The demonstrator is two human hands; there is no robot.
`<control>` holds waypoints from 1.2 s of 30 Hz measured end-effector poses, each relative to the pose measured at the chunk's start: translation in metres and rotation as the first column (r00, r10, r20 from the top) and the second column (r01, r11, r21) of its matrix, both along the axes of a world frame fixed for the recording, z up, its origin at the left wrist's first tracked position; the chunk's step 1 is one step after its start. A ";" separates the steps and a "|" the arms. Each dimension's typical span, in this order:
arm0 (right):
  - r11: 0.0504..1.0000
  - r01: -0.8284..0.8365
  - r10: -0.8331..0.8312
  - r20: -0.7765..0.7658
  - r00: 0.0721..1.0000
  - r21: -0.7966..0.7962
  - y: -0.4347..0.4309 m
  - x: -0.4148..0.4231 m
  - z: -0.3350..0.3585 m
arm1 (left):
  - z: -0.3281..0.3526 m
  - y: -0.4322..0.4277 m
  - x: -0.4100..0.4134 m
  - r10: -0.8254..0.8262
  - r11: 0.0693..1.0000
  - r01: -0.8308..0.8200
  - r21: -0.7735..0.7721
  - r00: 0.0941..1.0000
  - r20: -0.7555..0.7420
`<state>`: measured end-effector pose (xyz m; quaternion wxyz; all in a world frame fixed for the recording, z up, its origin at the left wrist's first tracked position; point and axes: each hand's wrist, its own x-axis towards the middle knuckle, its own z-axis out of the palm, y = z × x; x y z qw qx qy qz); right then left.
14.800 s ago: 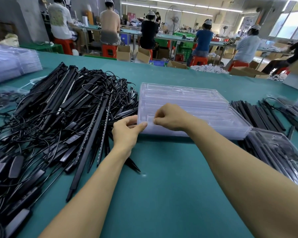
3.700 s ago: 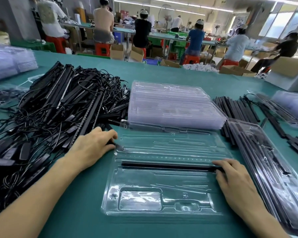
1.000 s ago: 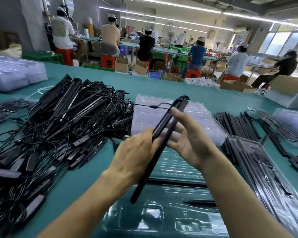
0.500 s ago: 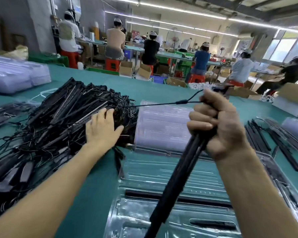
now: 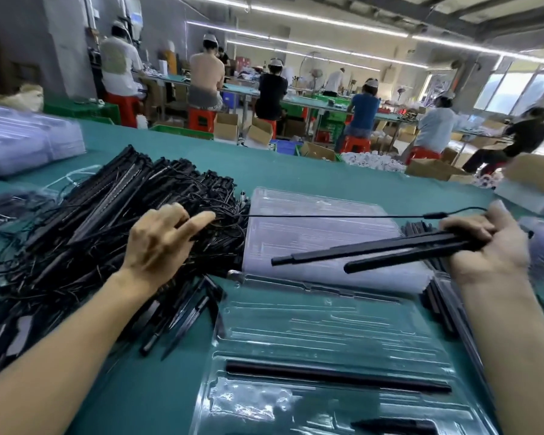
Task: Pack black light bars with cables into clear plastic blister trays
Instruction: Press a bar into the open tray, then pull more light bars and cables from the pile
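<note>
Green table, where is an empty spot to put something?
Bare green table shows beyond the tangled black pile of light bars and the stack of clear plastic trays, and left of the open clear tray. Elsewhere it's crowded.

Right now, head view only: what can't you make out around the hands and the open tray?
All in the head view.
Hidden: where the cable ends, lost in the tangled pile by the left hand.
Hidden: the right ends of the bars, wrapped by the right hand.
Cut off: the black part in the tray, by the bottom edge.
Blurred: the clear stack far left, count unreadable.
</note>
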<state>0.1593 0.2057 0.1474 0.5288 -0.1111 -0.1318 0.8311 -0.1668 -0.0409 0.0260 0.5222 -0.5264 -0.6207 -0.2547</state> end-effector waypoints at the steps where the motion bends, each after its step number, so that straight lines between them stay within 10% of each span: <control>1: 0.999 -0.031 0.031 -0.011 0.999 0.009 0.002 0.001 -0.004 | -0.002 0.000 0.004 -0.048 0.999 0.048 -0.006 0.999 -0.011; 8: 0.691 -0.690 0.705 0.012 0.709 0.216 -0.027 -0.005 -0.006 | -0.021 0.015 0.033 0.075 0.996 -0.024 -0.092 0.791 0.608; 14: 0.668 -0.736 0.639 0.423 0.643 0.109 -0.080 -0.062 -0.004 | -0.027 0.033 0.052 0.070 0.977 0.112 -0.184 0.642 0.764; 23: 0.912 -0.390 0.402 -0.087 0.911 0.129 -0.074 -0.111 0.023 | -0.032 0.028 0.045 0.261 0.912 0.228 -0.341 0.320 0.911; 29: 0.998 -0.040 0.039 -0.019 0.999 -0.038 -0.050 -0.130 0.031 | -0.040 0.037 0.060 0.471 0.815 -0.080 -0.575 0.669 0.575; 36: 0.986 -0.158 0.145 0.176 0.974 0.057 -0.082 -0.171 0.020 | -0.053 0.034 0.078 -0.014 0.946 0.136 -0.295 0.924 0.381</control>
